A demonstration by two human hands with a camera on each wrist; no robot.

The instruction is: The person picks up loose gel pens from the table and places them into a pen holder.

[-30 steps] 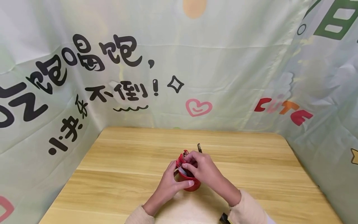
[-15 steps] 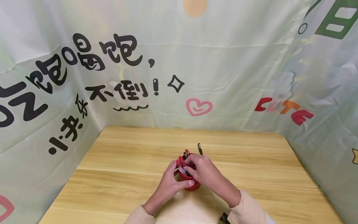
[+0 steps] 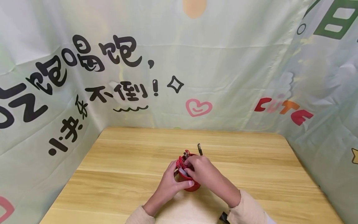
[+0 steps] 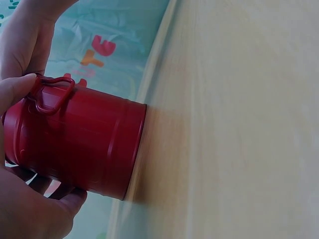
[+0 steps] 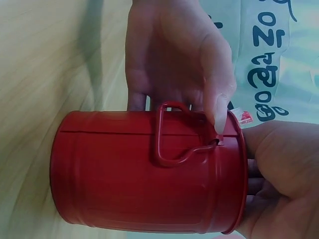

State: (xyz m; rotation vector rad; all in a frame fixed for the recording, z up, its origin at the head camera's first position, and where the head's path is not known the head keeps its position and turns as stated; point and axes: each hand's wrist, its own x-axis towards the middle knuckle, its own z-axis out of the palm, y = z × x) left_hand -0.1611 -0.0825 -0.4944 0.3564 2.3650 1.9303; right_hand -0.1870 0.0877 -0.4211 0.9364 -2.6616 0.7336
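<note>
A red metal bucket-shaped pen cup (image 3: 192,187) with a wire handle stands upright on the table. My left hand (image 3: 168,181) grips it round the side, thumb at the front near the rim. In the right wrist view that thumb presses by the base of the handle (image 5: 169,157). Several pens with red clips (image 3: 181,161) poke out of its mouth. The right hand (image 3: 203,168) bends over the mouth, with curled fingers and thumb in among the pens. I cannot tell whether those fingertips hold one. In the right wrist view the right hand (image 5: 284,174) is at the cup's open end.
Beyond the right hand a black pen (image 3: 199,149) shows, partly covered by that hand. A small black object (image 3: 223,217) is beside the right sleeve (image 3: 247,207) at the near edge of the view. The wooden table (image 3: 126,155) meets printed cloth walls (image 3: 223,77) at the back and sides.
The right hand has sunk slightly lower into the pen cup's mouth, and more of the red-clipped pens shows beside it. My left hand keeps its grip on the cup.
</note>
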